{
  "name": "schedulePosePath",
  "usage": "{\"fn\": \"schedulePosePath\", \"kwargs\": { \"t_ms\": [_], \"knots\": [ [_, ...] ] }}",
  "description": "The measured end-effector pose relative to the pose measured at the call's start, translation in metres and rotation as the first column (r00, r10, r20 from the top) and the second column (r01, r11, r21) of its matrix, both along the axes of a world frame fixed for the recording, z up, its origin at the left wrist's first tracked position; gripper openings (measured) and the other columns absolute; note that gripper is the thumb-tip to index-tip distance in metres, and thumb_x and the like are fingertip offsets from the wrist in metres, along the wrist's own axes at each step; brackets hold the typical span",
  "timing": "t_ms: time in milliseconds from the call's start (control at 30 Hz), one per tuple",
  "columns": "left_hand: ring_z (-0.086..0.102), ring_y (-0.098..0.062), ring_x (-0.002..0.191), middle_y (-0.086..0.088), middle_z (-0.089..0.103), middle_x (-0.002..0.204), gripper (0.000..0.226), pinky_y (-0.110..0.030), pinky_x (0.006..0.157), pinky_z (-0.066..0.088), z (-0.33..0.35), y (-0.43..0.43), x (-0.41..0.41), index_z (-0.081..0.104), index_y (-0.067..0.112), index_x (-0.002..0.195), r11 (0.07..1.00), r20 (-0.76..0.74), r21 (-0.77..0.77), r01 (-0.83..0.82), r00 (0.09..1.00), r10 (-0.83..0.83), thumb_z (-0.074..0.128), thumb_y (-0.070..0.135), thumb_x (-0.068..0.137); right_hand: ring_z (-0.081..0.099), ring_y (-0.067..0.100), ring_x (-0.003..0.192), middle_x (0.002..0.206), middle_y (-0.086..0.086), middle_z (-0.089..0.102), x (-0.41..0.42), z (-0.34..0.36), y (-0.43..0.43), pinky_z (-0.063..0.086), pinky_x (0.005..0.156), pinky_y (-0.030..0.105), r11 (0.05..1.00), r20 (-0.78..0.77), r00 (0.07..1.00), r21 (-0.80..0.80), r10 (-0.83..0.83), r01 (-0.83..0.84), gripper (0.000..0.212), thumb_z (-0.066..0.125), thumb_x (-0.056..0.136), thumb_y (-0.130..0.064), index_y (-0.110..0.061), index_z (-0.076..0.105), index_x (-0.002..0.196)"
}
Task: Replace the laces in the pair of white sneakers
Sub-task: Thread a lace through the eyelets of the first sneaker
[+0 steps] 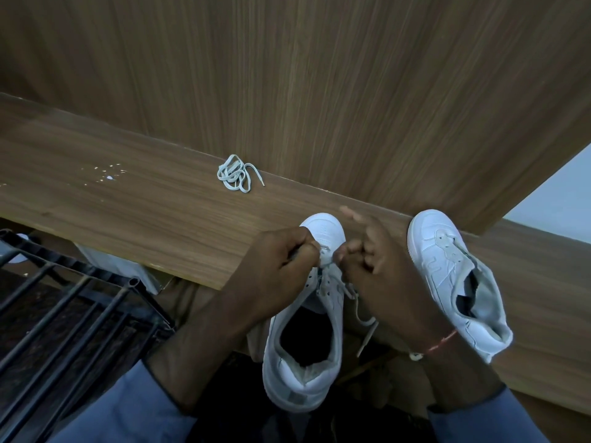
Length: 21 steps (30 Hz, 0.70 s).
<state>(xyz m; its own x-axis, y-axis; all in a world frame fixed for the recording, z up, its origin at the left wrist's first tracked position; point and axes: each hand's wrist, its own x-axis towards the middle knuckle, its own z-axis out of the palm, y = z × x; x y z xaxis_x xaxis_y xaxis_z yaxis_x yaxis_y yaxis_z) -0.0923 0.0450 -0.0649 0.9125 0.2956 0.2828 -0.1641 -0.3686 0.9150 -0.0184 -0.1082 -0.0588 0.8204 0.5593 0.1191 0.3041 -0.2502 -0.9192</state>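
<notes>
left hand (281,255) and right hand (379,266) each pinch the lace (356,297) at the front eyelets of the near sneaker (303,372) overhanging the table (128,193) edge, its lacing seemingly just begun; the second sneaker (444,270) lies to its right, a bundled lace (235,177) farther back.

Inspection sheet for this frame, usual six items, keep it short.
Surface: wooden shelf.
Job's things: middle sneaker, toe on the shelf edge, working lace at its front eyelets; right sneaker lies on the shelf; loose lace bundled near the wood panel.
Clutter: pale specks on the shelf's left.
Hands: left hand and right hand both pinch the working lace in curled fingers; right forefinger extended, blurred.
Cables: nothing seen.
Surroundings: wood panel behind, black metal rack lower left, pale wall at right.
</notes>
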Motion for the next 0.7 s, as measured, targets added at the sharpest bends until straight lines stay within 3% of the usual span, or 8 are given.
{"fn": "schedulePosePath", "kwargs": {
  "t_ms": [67, 133, 300, 367, 467, 533, 633, 700],
  "knots": [
    [0.054, -0.019, 0.057, -0.008, 0.059, 0.060, 0.022, -0.030, 0.057, 0.043, 0.000, -0.001, 0.000, 0.061, 0.007, 0.065, 0.999, 0.004, 0.035, 0.031, 0.999, -0.032, 0.052, 0.016, 0.082, 0.065, 0.010, 0.075, 0.089, -0.004, 0.069, -0.002, -0.003, -0.001, 0.054, 0.069, 0.025, 0.987, 0.156, 0.981, -0.130, 0.117, -0.097, 0.043, 0.059, 0.094, -0.006, -0.035, 0.059, 0.126],
    [0.051, -0.010, 0.054, -0.002, 0.057, 0.058, 0.021, -0.024, 0.054, 0.040, 0.000, -0.001, -0.002, 0.062, 0.008, 0.064, 0.994, 0.019, 0.083, 0.075, 0.997, -0.077, 0.055, 0.015, 0.083, 0.065, 0.004, 0.083, 0.092, -0.012, 0.070, -0.001, -0.009, 0.000, 0.052, 0.076, 0.027, 0.968, 0.310, 0.941, -0.243, 0.139, -0.063, 0.032, 0.059, 0.094, -0.009, -0.031, 0.067, 0.117],
    [0.055, -0.006, 0.059, 0.006, 0.059, 0.063, 0.014, -0.017, 0.059, 0.039, 0.001, -0.002, -0.003, 0.065, 0.012, 0.068, 0.976, 0.078, 0.177, 0.126, 0.987, -0.141, 0.060, 0.012, 0.081, 0.064, 0.006, 0.081, 0.086, -0.011, 0.069, 0.002, -0.009, 0.000, 0.051, 0.074, 0.029, 0.971, 0.359, 0.921, -0.229, 0.153, -0.072, 0.023, 0.056, 0.092, -0.016, -0.024, 0.070, 0.109],
    [0.055, -0.006, 0.061, 0.010, 0.060, 0.069, 0.007, -0.016, 0.060, 0.040, 0.001, -0.002, -0.003, 0.068, 0.013, 0.078, 0.981, 0.113, 0.167, 0.094, 0.987, -0.114, 0.062, 0.015, 0.081, 0.063, 0.006, 0.076, 0.083, -0.009, 0.069, 0.006, -0.005, -0.002, 0.050, 0.072, 0.030, 0.975, 0.388, 0.920, -0.219, 0.047, 0.043, 0.021, 0.052, 0.095, -0.015, -0.023, 0.070, 0.099],
    [0.054, -0.004, 0.061, 0.021, 0.060, 0.083, 0.023, -0.010, 0.062, 0.040, -0.003, 0.004, -0.001, 0.064, 0.019, 0.098, 0.992, 0.113, 0.125, 0.010, 0.993, -0.024, 0.065, 0.009, 0.077, 0.068, 0.012, 0.068, 0.074, -0.003, 0.071, 0.024, 0.004, -0.018, 0.053, 0.069, 0.033, 0.926, 0.205, 0.908, -0.020, -0.365, 0.377, 0.024, 0.047, 0.097, -0.012, -0.027, 0.065, 0.092],
    [0.056, -0.005, 0.066, 0.018, 0.061, 0.094, 0.037, -0.015, 0.070, 0.045, -0.006, 0.006, 0.000, 0.060, 0.027, 0.105, 0.998, 0.088, 0.065, -0.004, 0.996, -0.001, 0.063, 0.005, 0.075, 0.071, 0.014, 0.077, 0.080, -0.001, 0.074, 0.037, 0.010, -0.033, 0.058, 0.076, 0.036, 0.838, 0.016, 0.844, 0.129, -0.536, 0.530, 0.022, 0.052, 0.094, -0.007, -0.024, 0.066, 0.093],
    [0.055, -0.004, 0.069, 0.012, 0.065, 0.095, 0.040, -0.028, 0.073, 0.053, -0.006, 0.005, 0.002, 0.062, 0.031, 0.104, 0.993, 0.014, -0.116, -0.013, 1.000, 0.015, 0.064, 0.002, 0.077, 0.073, 0.018, 0.092, 0.104, 0.009, 0.073, 0.049, 0.019, -0.048, 0.058, 0.081, 0.028, 0.686, -0.399, 0.768, 0.357, -0.501, 0.634, 0.018, 0.049, 0.095, -0.007, -0.009, 0.066, 0.100],
    [0.055, 0.001, 0.068, 0.012, 0.065, 0.090, 0.034, -0.019, 0.072, 0.049, -0.009, 0.005, 0.003, 0.064, 0.030, 0.099, 0.997, -0.037, -0.012, -0.078, 0.996, 0.077, 0.067, 0.002, 0.079, 0.073, 0.019, 0.091, 0.107, 0.013, 0.071, 0.052, 0.020, -0.051, 0.059, 0.080, 0.026, 0.624, -0.555, 0.723, 0.407, -0.411, 0.667, 0.022, 0.044, 0.097, -0.013, -0.006, 0.064, 0.100]
  ]
}}
